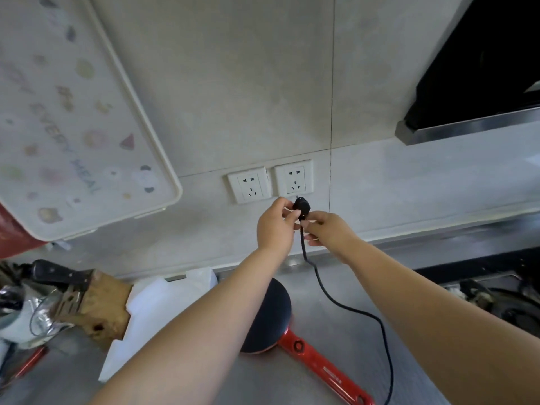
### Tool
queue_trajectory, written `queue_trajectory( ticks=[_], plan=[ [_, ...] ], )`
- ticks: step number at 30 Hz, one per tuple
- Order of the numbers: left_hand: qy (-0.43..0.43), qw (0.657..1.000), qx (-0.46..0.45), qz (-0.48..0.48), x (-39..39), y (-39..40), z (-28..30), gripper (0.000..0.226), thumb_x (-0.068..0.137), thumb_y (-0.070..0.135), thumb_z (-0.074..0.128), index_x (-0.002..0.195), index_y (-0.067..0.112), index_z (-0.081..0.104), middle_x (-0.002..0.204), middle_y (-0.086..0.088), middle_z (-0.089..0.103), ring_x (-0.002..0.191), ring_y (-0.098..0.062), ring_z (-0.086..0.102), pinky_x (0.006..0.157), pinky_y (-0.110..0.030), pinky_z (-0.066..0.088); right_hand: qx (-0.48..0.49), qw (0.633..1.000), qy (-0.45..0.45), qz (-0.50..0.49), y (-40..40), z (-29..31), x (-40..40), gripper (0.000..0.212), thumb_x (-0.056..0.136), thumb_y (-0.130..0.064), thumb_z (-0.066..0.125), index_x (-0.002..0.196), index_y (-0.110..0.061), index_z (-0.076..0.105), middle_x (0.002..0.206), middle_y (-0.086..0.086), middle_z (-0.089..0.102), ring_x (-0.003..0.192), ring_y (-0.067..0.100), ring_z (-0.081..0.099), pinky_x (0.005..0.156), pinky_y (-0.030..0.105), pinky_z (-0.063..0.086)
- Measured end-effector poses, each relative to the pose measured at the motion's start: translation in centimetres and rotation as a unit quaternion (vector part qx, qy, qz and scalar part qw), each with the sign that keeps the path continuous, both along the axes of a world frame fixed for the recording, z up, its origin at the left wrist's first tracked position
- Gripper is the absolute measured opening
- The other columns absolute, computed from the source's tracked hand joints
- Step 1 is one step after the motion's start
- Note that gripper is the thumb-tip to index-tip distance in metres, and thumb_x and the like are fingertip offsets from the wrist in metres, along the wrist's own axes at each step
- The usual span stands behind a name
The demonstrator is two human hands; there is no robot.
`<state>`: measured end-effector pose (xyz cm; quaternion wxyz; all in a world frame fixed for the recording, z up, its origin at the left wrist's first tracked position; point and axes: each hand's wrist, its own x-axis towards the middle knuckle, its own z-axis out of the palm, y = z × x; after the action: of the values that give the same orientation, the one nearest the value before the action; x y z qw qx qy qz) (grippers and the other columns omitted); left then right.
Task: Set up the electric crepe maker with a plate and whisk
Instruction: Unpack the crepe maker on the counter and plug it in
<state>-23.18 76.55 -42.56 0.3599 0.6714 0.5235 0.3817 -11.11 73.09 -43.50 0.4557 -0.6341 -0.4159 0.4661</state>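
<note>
Left grip: my left hand pinches the black plug by its body, fingers curled round it.
Right grip: my right hand pinches the cord just below the plug.
Plug to socket: the right-hand wall socket lies straight above the plug, just beside it; the prongs point up toward it.
Nearer hand: left, since it carries the plug itself.
Next move, as I judge: tip the prongs square to the wall, then push in.
Crepe maker: the crepe maker sits on the worktop below my arms, red handle toward me.
Plate, whisk: neither clearly seen.
</note>
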Motion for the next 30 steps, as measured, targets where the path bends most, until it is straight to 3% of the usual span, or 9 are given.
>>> queue_trajectory(
  ticks=[8, 17, 24, 30],
  plan=[
    [-0.027, 0.999, -0.018, 0.003, 0.7, 3.1, -0.2, 0.004, 0.095, 0.014, 0.057, 0.092, 0.017, 0.059, 0.075, -0.001, 0.065, 0.071, -0.025, 0.067, 0.079, -0.047, 0.059, 0.091, 0.987, 0.087, -0.1, 3.5, 0.0, -0.7, 0.02, 0.095, -0.011, 0.056, 0.115, -0.01, 0.054, 0.1, 0.01, 0.069, 0.082, 0.02, 0.073, 0.082, 0.03, 0.059],
    [-0.078, 0.996, -0.051, 0.0, 1.1, 5.8, -0.6, 0.001, 0.09, 0.008, 0.063, 0.091, 0.009, 0.062, 0.088, -0.016, 0.073, 0.08, -0.031, 0.072, 0.079, -0.047, 0.06, 0.117, 0.985, 0.071, -0.103, 5.8, -0.8, 0.0, 0.01, 0.094, -0.01, 0.058, 0.103, -0.014, 0.053, 0.101, 0.014, 0.067, 0.075, 0.021, 0.072, 0.081, 0.03, 0.058],
    [-0.097, 0.994, -0.046, 0.013, 1.1, 6.3, -1.1, 0.004, 0.089, 0.013, 0.066, 0.093, 0.01, 0.066, 0.088, -0.012, 0.074, 0.082, -0.03, 0.073, 0.079, -0.045, 0.061, 0.137, 0.978, 0.098, -0.124, 6.2, -1.7, -0.3, 0.016, 0.094, -0.012, 0.059, 0.108, -0.01, 0.053, 0.094, 0.014, 0.069, 0.071, 0.012, 0.072, 0.08, 0.028, 0.059],
    [-0.125, 0.989, -0.057, 0.063, 1.3, 6.2, -0.9, 0.019, 0.084, 0.02, 0.074, 0.089, 0.013, 0.057, 0.078, -0.003, 0.068, 0.076, -0.027, 0.074, 0.076, -0.046, 0.061, 0.131, 0.967, 0.137, -0.173, 6.4, -1.8, -0.9, 0.023, 0.091, -0.017, 0.064, 0.107, -0.008, 0.049, 0.096, 0.014, 0.069, 0.075, 0.017, 0.073, 0.081, 0.028, 0.059]
  ],
)
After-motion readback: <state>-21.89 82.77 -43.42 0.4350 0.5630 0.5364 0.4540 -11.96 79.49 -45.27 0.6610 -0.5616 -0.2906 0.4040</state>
